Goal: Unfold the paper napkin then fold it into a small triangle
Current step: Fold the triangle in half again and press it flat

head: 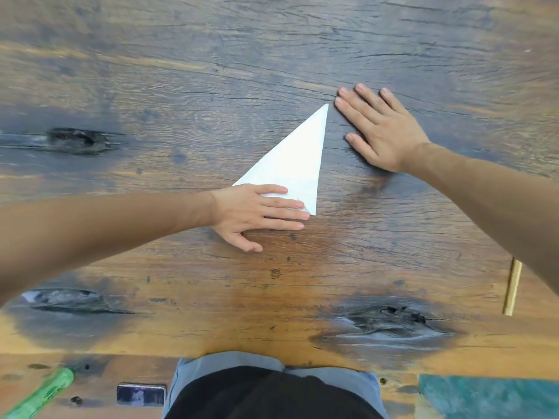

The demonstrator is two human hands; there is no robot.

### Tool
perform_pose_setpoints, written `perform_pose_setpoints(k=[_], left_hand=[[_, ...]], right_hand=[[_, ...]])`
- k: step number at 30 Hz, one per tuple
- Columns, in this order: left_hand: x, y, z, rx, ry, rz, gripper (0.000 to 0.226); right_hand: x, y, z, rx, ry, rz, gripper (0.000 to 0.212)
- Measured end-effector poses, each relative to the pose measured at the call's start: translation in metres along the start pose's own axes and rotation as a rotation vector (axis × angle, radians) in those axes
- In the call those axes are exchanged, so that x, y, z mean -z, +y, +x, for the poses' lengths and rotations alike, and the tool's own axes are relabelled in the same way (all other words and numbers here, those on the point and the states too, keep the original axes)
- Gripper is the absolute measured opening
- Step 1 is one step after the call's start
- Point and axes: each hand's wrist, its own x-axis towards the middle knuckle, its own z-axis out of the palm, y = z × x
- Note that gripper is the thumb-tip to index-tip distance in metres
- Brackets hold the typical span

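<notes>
A white paper napkin [298,160] lies folded into a long triangle on the dark wooden table [211,86], its sharp tip pointing up and to the right. My left hand [257,211] rests flat on the napkin's near corner, fingers stretched out and pressing it down. My right hand [379,128] lies flat on the bare wood just right of the napkin's tip, fingers spread, not touching the paper.
A thin pale wooden stick [512,287] lies near the table's right side. Below the front edge are a green object [42,394] at the left, a small dark phone-like item [141,394] and a teal surface [490,397] at the right.
</notes>
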Motion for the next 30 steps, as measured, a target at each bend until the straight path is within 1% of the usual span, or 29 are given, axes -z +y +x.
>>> perform_pose_setpoints(k=[1, 2, 4, 6, 9, 16, 20, 23, 25, 28, 30], left_hand=[[-0.003, -0.002, -0.002, 0.076, 0.044, 0.076, 0.083], [-0.007, -0.005, -0.003, 0.084, 0.037, 0.159, 0.083], [-0.013, -0.006, -0.004, 0.132, 0.020, 0.133, 0.085], [-0.017, -0.009, -0.003, 0.116, 0.073, 0.145, 0.086], [-0.021, -0.011, -0.002, 0.120, 0.117, 0.156, 0.086], [-0.031, -0.013, -0.005, 0.095, 0.134, 0.165, 0.083], [-0.041, 0.003, -0.024, 0.107, 0.091, 0.140, 0.081], [-0.051, 0.022, -0.047, 0.186, 0.086, 0.126, 0.079], [-0.056, 0.037, -0.062, 0.266, 0.118, 0.117, 0.075], [-0.066, 0.061, -0.077, 0.455, 0.220, 0.108, 0.068], [-0.069, 0.073, -0.080, 0.620, 0.339, 0.077, 0.062]], right_hand=[[0.001, -0.002, 0.000, -0.011, -0.002, 0.009, 0.065], [0.003, -0.005, 0.000, -0.021, 0.002, 0.021, 0.064], [0.005, -0.015, -0.001, -0.017, 0.030, 0.031, 0.063], [0.001, -0.030, -0.002, 0.048, 0.039, 0.018, 0.061], [-0.008, -0.049, -0.003, 0.138, -0.033, 0.009, 0.060], [-0.014, -0.050, -0.001, 0.114, -0.057, 0.028, 0.058], [-0.009, -0.048, 0.000, 0.123, -0.090, 0.030, 0.058], [-0.001, -0.051, 0.000, 0.117, -0.099, 0.066, 0.059], [0.006, -0.053, 0.002, 0.064, -0.059, 0.119, 0.060], [0.016, -0.054, 0.009, -0.072, 0.002, 0.196, 0.063], [0.022, -0.052, 0.015, -0.122, -0.009, 0.243, 0.066]])
